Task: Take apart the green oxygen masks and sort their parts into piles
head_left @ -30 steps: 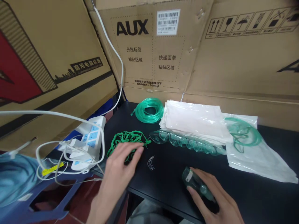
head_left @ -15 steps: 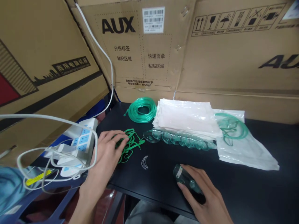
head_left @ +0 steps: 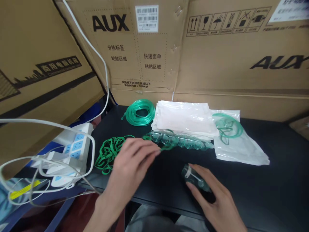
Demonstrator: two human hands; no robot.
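My left hand is pinched on a thin green elastic strap, whose end sticks out past the fingertips. Beside that wrist lies a tangled heap of green straps. My right hand grips a clear green plastic mask near the table's front edge; a pale strip crosses the mask's end. Behind the hands stretches a nested row of clear green masks. The small white strips seen earlier on the table are hidden behind my left hand.
A coil of green tubing and a stack of white plastic bags sit at the back of the black table. At right, a clear bag bears a green tubing loop. Power strips with white cables stand left; cardboard boxes wall the back.
My left hand has moved right from the strap heap, carrying one green strap toward the mask row. My right hand still holds the mask in nearly the same place. The view has shifted slightly right.
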